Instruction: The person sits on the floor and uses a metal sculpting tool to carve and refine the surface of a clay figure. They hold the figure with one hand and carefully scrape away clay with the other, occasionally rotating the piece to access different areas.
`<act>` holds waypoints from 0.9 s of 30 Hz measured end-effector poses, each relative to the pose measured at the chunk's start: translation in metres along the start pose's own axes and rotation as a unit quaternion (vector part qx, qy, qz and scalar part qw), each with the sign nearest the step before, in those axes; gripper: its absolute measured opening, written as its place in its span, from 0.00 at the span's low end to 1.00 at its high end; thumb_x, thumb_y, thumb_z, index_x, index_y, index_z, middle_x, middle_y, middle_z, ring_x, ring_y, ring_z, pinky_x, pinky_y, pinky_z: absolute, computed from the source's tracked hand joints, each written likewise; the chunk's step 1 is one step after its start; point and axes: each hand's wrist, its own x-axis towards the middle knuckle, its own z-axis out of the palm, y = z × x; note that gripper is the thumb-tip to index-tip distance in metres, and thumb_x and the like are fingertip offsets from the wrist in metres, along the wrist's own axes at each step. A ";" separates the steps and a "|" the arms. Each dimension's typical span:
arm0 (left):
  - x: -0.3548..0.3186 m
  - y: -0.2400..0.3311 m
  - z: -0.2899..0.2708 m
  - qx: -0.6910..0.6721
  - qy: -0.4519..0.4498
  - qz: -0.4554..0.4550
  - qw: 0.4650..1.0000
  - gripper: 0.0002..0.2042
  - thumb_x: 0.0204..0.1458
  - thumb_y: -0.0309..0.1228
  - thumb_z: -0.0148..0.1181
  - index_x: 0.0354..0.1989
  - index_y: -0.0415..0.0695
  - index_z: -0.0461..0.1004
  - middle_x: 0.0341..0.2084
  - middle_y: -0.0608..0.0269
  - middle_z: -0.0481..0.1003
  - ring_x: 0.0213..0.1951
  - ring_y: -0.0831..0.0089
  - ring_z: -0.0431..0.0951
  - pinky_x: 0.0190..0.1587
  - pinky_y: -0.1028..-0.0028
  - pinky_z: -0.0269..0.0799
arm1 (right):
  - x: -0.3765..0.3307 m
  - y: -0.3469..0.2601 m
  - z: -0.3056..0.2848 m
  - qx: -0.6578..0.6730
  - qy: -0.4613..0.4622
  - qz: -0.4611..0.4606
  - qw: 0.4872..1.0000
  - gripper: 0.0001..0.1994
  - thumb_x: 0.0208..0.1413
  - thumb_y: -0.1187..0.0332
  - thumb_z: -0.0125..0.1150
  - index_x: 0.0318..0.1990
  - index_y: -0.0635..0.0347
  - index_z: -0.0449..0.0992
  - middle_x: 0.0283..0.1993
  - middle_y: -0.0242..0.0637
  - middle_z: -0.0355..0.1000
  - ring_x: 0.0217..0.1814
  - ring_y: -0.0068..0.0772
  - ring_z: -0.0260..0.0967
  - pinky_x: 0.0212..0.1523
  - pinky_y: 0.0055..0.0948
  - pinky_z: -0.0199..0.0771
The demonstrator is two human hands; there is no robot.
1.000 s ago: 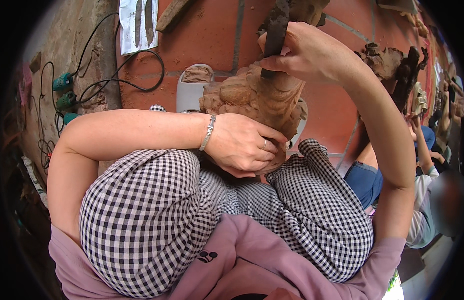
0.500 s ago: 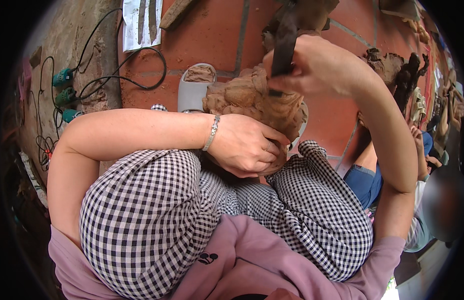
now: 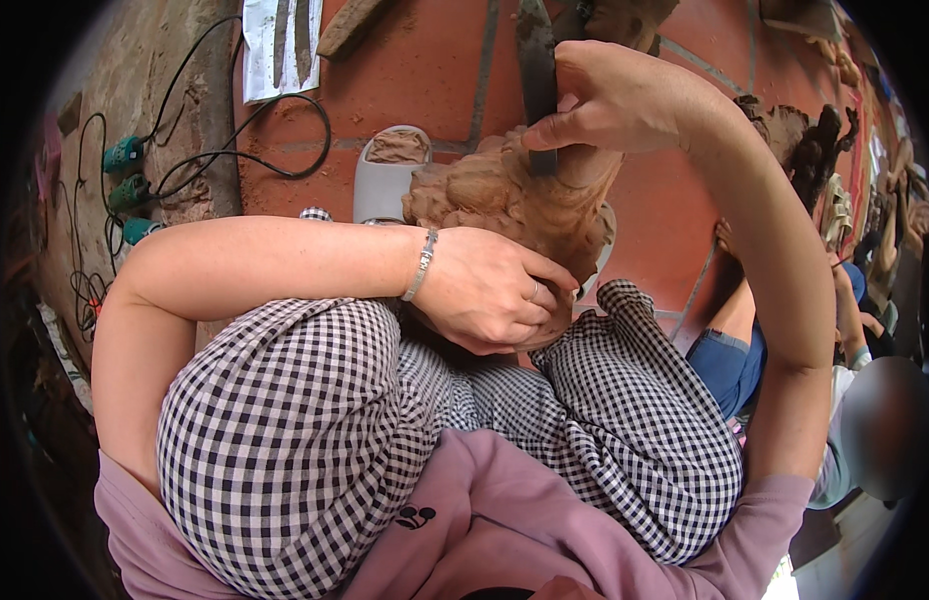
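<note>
Fingers (image 3: 530, 300) of left hand (image 3: 490, 295) curled and clamped round the near underside of a brown clay sculpture (image 3: 510, 195), ring on one finger, metal bracelet (image 3: 422, 265) at the wrist. Right hand (image 3: 625, 95) closed in a pinch on a flat dark modelling tool (image 3: 537, 70), thumb and forefinger gripping its lower part, blade end pressed onto the clay's top.

Lumpy, reddish-brown, matt and rough-surfaced; broad knobbly mass toward the left, smoother column toward the right under the right hand. Held above the knees in black-and-white checked trousers (image 3: 285, 440), between both hands: left fingers beneath and in front, right fingers above and behind.

Beyond the clay, a grey sandal (image 3: 380, 185) on red tiled floor (image 3: 425, 60). Black cable (image 3: 285, 165) looped at upper left, beside green plugs (image 3: 125, 160). Another person's blue shorts (image 3: 730, 365) just right of the right knee.
</note>
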 end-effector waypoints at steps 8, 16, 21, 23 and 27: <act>-0.002 -0.001 0.002 0.016 0.013 0.005 1.000 0.16 0.49 0.36 0.59 0.36 0.34 0.81 0.38 0.49 0.82 0.48 0.60 0.82 0.69 0.55 0.65 | -0.035 0.038 0.034 0.419 0.144 0.004 0.896 0.12 0.60 0.65 0.67 0.42 0.66 0.77 0.34 0.41 0.80 0.33 0.31 0.81 0.32 0.26 0.82; -0.005 0.000 0.008 0.070 0.013 0.010 0.997 0.16 0.51 0.36 0.58 0.37 0.34 0.81 0.39 0.49 0.82 0.49 0.61 0.82 0.69 0.56 0.65 | -0.081 0.040 0.080 0.515 0.129 0.009 0.847 0.09 0.57 0.72 0.66 0.36 0.67 0.73 0.40 0.38 0.79 0.38 0.24 0.79 0.38 0.24 0.82; -0.002 0.009 0.001 0.105 -0.019 0.002 0.994 0.20 0.56 0.40 0.58 0.41 0.31 0.80 0.42 0.47 0.82 0.52 0.57 0.81 0.69 0.56 0.65 | -0.074 0.027 0.081 0.419 0.137 -0.052 0.896 0.08 0.53 0.73 0.69 0.34 0.68 0.77 0.41 0.37 0.81 0.41 0.25 0.78 0.42 0.28 0.79; 0.000 0.008 0.002 0.111 -0.018 0.009 0.994 0.21 0.57 0.41 0.58 0.43 0.30 0.80 0.43 0.46 0.82 0.53 0.56 0.80 0.69 0.57 0.66 | -0.064 0.024 0.086 0.415 0.179 -0.125 0.883 0.08 0.52 0.73 0.70 0.33 0.68 0.77 0.42 0.38 0.81 0.42 0.27 0.77 0.42 0.29 0.78; -0.002 0.006 0.005 0.099 -0.016 0.006 0.995 0.21 0.57 0.41 0.58 0.43 0.29 0.80 0.43 0.46 0.81 0.54 0.54 0.80 0.67 0.58 0.68 | -0.051 0.020 0.076 0.278 0.187 -0.204 0.920 0.11 0.50 0.70 0.73 0.34 0.68 0.77 0.45 0.40 0.81 0.43 0.32 0.78 0.44 0.31 0.78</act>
